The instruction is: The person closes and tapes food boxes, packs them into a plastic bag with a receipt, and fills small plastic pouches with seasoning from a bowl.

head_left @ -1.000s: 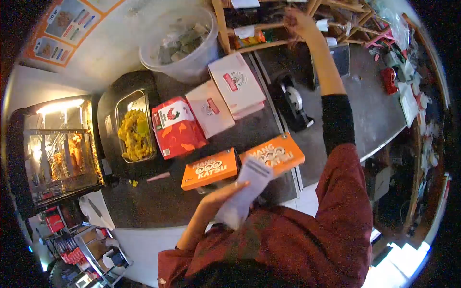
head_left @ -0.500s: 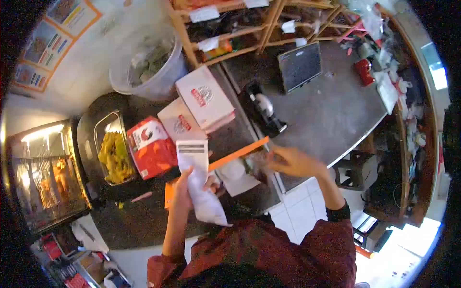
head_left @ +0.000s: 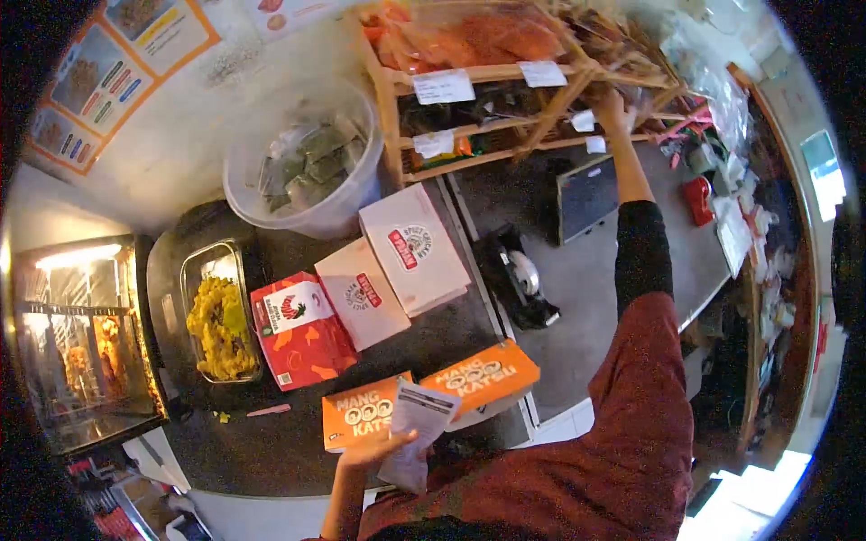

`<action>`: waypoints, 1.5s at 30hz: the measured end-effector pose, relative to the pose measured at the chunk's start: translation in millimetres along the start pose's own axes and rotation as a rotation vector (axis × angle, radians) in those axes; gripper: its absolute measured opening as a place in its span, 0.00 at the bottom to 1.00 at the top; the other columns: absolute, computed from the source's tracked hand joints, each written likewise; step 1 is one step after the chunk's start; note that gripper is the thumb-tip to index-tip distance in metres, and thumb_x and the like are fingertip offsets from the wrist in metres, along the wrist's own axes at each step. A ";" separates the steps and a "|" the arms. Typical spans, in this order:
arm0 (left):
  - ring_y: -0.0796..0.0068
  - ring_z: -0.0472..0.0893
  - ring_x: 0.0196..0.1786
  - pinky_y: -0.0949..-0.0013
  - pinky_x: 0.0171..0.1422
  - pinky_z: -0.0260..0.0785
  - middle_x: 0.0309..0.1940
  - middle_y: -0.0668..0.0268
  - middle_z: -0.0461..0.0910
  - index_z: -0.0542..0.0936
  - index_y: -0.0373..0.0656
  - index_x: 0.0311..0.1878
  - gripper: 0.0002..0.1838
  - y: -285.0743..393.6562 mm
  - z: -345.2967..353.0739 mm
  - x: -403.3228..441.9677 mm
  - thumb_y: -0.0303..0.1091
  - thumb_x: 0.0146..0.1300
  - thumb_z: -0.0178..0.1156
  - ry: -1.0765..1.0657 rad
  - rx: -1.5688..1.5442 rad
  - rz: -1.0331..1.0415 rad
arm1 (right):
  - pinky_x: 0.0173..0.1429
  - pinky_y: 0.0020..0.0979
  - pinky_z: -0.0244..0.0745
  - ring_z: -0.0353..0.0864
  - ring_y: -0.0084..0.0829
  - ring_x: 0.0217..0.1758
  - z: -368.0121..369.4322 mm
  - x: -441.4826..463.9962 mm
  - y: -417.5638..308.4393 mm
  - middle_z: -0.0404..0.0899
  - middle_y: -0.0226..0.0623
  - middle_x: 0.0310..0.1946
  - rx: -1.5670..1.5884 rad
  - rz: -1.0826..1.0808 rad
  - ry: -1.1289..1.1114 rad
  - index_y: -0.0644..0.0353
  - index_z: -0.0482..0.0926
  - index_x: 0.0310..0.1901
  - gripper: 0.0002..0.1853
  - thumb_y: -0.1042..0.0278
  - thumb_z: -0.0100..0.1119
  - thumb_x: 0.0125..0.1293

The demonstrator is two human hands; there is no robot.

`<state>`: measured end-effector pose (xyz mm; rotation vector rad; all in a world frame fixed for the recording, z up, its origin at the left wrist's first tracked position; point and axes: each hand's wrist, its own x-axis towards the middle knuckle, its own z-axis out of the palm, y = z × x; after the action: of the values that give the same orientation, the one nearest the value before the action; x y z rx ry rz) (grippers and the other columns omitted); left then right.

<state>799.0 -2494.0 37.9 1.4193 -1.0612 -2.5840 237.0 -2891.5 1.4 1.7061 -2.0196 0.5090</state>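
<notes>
My left hand (head_left: 374,449) is closed around a long white printed receipt (head_left: 422,415), whose lower end hangs toward my body. Behind the paper lies an orange box (head_left: 359,417) marked MANG KATSU, partly covered by it. A second orange box (head_left: 483,379) of the same kind sits to its right with its lid down. My right arm stretches far forward, and my right hand (head_left: 615,115) is at the right part of the wooden rack (head_left: 550,117). Its fingers are blurred and partly hidden among the packets there, so their grip does not show.
Two white boxes (head_left: 415,257) and a red box (head_left: 302,334) stand left of centre. Beside them are a tray of yellow food (head_left: 221,329) and a clear tub (head_left: 239,194) of green packets. A tape dispenser (head_left: 523,279) and a dark tablet (head_left: 586,200) lie on the counter.
My right hand has gone from the orange box forward to the wooden rack. That box now shows its closed printed lid. My left hand has lowered slightly, still holding the receipt.
</notes>
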 end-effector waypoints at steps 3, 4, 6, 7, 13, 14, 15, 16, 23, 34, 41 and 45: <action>0.71 0.74 0.47 0.68 0.55 0.65 0.42 0.62 0.76 0.70 0.35 0.52 0.29 -23.2 -6.7 12.4 0.55 0.64 0.49 -0.032 -0.023 -0.004 | 0.49 0.49 0.72 0.76 0.42 0.51 40.3 6.6 13.4 0.75 0.38 0.50 -0.240 0.021 0.080 0.46 0.71 0.55 0.25 0.48 0.57 0.56; 0.71 0.73 0.49 0.68 0.56 0.64 0.42 0.62 0.76 0.70 0.35 0.52 0.30 -35.1 -6.9 14.8 0.56 0.64 0.49 -0.033 -0.067 0.012 | 0.50 0.50 0.71 0.74 0.41 0.54 24.1 9.5 2.7 0.73 0.36 0.53 -0.187 0.152 -0.032 0.46 0.68 0.57 0.28 0.47 0.58 0.56; 0.71 0.72 0.51 0.67 0.57 0.63 0.46 0.61 0.75 0.69 0.35 0.55 0.31 -23.1 -7.3 7.2 0.56 0.63 0.51 -0.012 -0.032 0.016 | 0.50 0.47 0.72 0.74 0.40 0.54 -1.5 1.3 -4.8 0.75 0.40 0.50 -0.116 0.101 -0.036 0.48 0.72 0.54 0.26 0.45 0.57 0.56; 0.70 0.72 0.52 0.67 0.58 0.63 0.48 0.60 0.74 0.68 0.35 0.56 0.32 -15.2 -9.8 5.9 0.55 0.63 0.51 -0.078 0.031 -0.027 | 0.48 0.46 0.72 0.75 0.44 0.51 -13.1 -2.3 -9.2 0.76 0.42 0.48 -0.025 0.109 -0.070 0.49 0.72 0.54 0.24 0.52 0.56 0.56; 0.68 0.71 0.53 0.66 0.58 0.63 0.49 0.59 0.74 0.67 0.36 0.59 0.31 -27.0 -6.2 0.6 0.54 0.63 0.52 -0.118 0.112 0.067 | 0.44 0.41 0.73 0.79 0.46 0.39 13.2 0.2 52.4 0.81 0.42 0.33 0.211 0.062 0.029 0.52 0.78 0.48 0.16 0.59 0.54 0.58; 0.68 0.71 0.53 0.66 0.58 0.63 0.48 0.59 0.75 0.67 0.36 0.58 0.31 -35.5 -6.2 -5.3 0.54 0.63 0.52 -0.080 0.115 0.135 | 0.47 0.41 0.73 0.80 0.45 0.41 -7.4 -13.9 39.9 0.82 0.42 0.36 0.344 0.202 0.094 0.50 0.78 0.47 0.15 0.59 0.55 0.58; 0.68 0.71 0.54 0.65 0.60 0.62 0.50 0.59 0.74 0.67 0.36 0.59 0.32 -29.3 -11.1 -14.2 0.54 0.62 0.53 -0.033 0.312 0.074 | 0.48 0.40 0.72 0.79 0.46 0.43 -26.2 -27.2 30.6 0.81 0.44 0.39 0.250 0.194 0.083 0.53 0.78 0.48 0.15 0.59 0.53 0.61; 0.69 0.71 0.53 0.66 0.60 0.62 0.47 0.60 0.76 0.72 0.37 0.55 0.28 -58.0 -13.3 -19.3 0.53 0.62 0.54 0.136 0.159 0.125 | 0.50 0.39 0.71 0.78 0.46 0.44 -45.7 -45.6 18.3 0.80 0.46 0.41 0.356 0.197 0.132 0.55 0.77 0.49 0.16 0.58 0.51 0.63; 0.76 0.77 0.38 0.67 0.45 0.70 0.33 0.65 0.80 0.78 0.38 0.44 0.22 -99.9 -46.2 -83.5 0.50 0.63 0.53 0.131 0.341 0.052 | 0.52 0.33 0.69 0.75 0.33 0.48 -285.8 -255.2 -158.0 0.76 0.41 0.43 0.877 0.045 -0.687 0.65 0.73 0.45 0.13 0.65 0.45 0.67; 0.67 0.82 0.38 0.66 0.45 0.74 0.35 0.58 0.81 0.73 0.34 0.50 0.20 -142.8 -78.1 -87.9 0.42 0.66 0.50 0.411 -0.466 0.432 | 0.46 0.38 0.72 0.77 0.45 0.42 -309.8 -440.8 -345.0 0.75 0.44 0.40 0.735 -0.687 -0.620 0.62 0.73 0.45 0.12 0.67 0.54 0.61; 0.69 0.80 0.40 0.68 0.43 0.74 0.41 0.56 0.80 0.72 0.32 0.51 0.20 -250.4 -111.0 -79.1 0.41 0.66 0.51 0.780 -0.607 0.620 | 0.37 0.35 0.69 0.73 0.41 0.33 -320.7 -540.4 -451.5 0.69 0.41 0.28 1.318 -0.547 -0.968 0.65 0.73 0.30 0.08 0.69 0.58 0.59; 0.67 0.75 0.49 0.66 0.50 0.69 0.48 0.53 0.75 0.69 0.34 0.55 0.23 -322.7 -152.0 -42.8 0.38 0.61 0.58 1.397 -0.239 0.622 | 0.49 0.38 0.71 0.74 0.44 0.44 -267.5 -623.3 -522.2 0.73 0.45 0.42 1.242 -0.773 -0.735 0.63 0.74 0.43 0.11 0.72 0.56 0.58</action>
<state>1035.1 -2316.2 -166.5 1.8126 -0.6724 -0.8216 863.7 -2321.9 -123.8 3.5883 -1.0773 1.0517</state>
